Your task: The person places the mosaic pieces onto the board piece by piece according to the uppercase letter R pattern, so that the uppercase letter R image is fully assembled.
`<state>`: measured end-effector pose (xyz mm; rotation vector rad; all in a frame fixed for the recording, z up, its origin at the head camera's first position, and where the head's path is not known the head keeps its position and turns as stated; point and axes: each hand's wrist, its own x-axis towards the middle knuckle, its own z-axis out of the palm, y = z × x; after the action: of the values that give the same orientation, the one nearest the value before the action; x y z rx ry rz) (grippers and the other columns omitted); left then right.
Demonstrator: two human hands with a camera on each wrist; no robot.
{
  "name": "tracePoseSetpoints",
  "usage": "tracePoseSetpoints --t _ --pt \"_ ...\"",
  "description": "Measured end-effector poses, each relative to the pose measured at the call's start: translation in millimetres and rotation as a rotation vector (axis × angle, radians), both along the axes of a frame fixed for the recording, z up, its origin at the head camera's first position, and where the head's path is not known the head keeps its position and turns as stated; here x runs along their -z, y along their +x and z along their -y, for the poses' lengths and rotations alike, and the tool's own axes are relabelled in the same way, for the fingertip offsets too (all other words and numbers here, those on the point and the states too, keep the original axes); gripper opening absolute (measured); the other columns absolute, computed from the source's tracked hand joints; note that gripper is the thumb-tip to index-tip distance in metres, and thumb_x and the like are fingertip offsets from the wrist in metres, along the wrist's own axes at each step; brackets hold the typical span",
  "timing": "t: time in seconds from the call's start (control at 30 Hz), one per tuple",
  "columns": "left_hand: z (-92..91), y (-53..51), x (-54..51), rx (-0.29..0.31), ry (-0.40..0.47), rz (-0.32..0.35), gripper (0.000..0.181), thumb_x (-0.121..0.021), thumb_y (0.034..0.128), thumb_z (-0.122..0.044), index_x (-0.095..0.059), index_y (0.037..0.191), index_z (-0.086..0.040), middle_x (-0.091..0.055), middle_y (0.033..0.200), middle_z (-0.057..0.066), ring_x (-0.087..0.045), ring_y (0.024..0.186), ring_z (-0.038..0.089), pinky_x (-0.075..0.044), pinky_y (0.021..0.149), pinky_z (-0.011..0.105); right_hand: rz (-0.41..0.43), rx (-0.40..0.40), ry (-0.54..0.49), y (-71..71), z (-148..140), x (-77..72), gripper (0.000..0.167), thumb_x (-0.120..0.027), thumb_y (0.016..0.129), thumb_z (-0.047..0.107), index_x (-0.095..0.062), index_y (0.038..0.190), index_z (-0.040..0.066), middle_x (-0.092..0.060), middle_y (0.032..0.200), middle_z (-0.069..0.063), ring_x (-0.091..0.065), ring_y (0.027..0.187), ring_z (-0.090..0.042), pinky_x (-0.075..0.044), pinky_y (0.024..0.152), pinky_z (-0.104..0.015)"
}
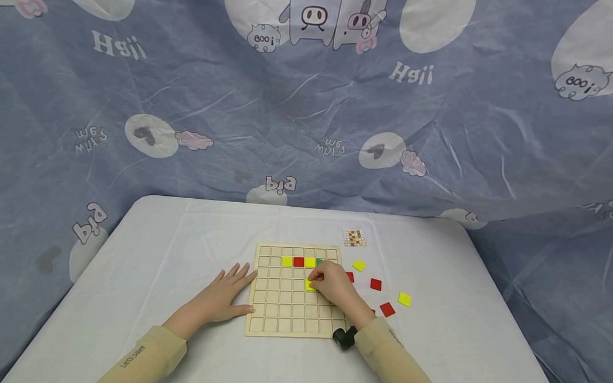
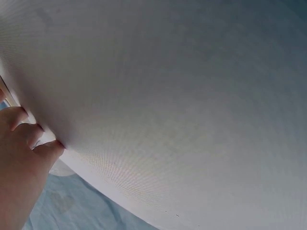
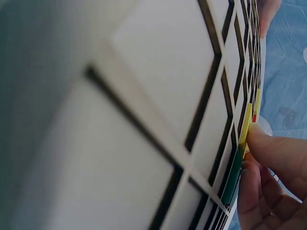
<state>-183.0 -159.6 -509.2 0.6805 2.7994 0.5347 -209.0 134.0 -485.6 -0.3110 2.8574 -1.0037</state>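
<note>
A pale wooden grid board [image 1: 272,311] lies on the white table. In its upper part a row holds a yellow tile [image 1: 287,261], a red tile [image 1: 298,261], another yellow tile [image 1: 310,262] and a green tile [image 1: 320,262], partly covered. My right hand [image 1: 336,285] is over the board's right side, thumb and fingers pinching a yellow tile [image 1: 310,285] below that row. In the right wrist view, my right hand [image 3: 276,177] has its thumb against yellow beside the green tile [image 3: 233,177]. My left hand [image 1: 219,297] rests with spread fingers at the board's left edge; the left wrist view shows its fingers [image 2: 29,148].
Right of the board lie loose red tiles [image 1: 376,284] and yellow tiles [image 1: 405,299], some partly hidden by my right hand. A small patterned card [image 1: 354,236] is behind them. A black object [image 1: 343,338] sits at the board's front right corner, beside my right sleeve. A printed cloth hangs behind.
</note>
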Motion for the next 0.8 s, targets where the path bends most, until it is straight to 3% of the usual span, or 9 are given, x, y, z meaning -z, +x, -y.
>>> tracePoseSetpoints --t 0.2,0.43,0.63,0.8 --pt "0.0 0.6 -2.0 0.003 0.009 0.0 0.085 -0.066 0.0877 -0.054 -0.033 0.154 -0.013 -0.025 0.162 0.017 -0.018 0.15 0.042 -0.016 0.12 0.063 -0.007 0.043 -0.055 0.4 -9 -3.1 0.004 -0.078 0.083 0.009 -0.076 0.087 0.01 -0.062 0.083 0.001 -0.055 0.072 -0.011 -0.049 0.065 -0.023" --pt "-0.5 1.4 -6.1 0.003 0.015 0.005 0.085 -0.066 0.0877 -0.054 -0.033 0.154 -0.012 -0.025 0.162 0.018 -0.018 0.15 0.042 -0.016 0.119 0.064 0.058 0.2 -0.122 -6.3 -53 -10.6 0.014 -0.074 0.088 0.015 -0.076 0.101 0.01 -0.069 0.103 -0.004 -0.062 0.083 -0.015 -0.055 0.071 -0.027" --pt "0.4 0.7 -3.7 0.0 0.004 0.002 0.085 -0.066 0.0876 -0.055 -0.033 0.154 -0.013 -0.025 0.162 0.017 -0.018 0.15 0.042 -0.016 0.119 0.063 0.112 0.296 -0.077 -5.3 -97 -11.2 0.025 -0.072 0.09 0.017 -0.072 0.112 0.006 -0.07 0.106 -0.012 -0.062 0.082 -0.02 -0.056 0.07 -0.03" --pt "1.0 -0.2 0.1 -0.003 0.0 0.006 0.086 -0.066 0.0873 -0.056 -0.032 0.155 -0.014 -0.025 0.162 0.016 -0.017 0.151 0.041 -0.016 0.12 0.062 0.171 0.36 0.015 -1.5 -121 -5.5 0.027 -0.075 0.087 0.016 -0.068 0.109 0.001 -0.066 0.098 -0.014 -0.059 0.08 -0.021 -0.056 0.072 -0.029"
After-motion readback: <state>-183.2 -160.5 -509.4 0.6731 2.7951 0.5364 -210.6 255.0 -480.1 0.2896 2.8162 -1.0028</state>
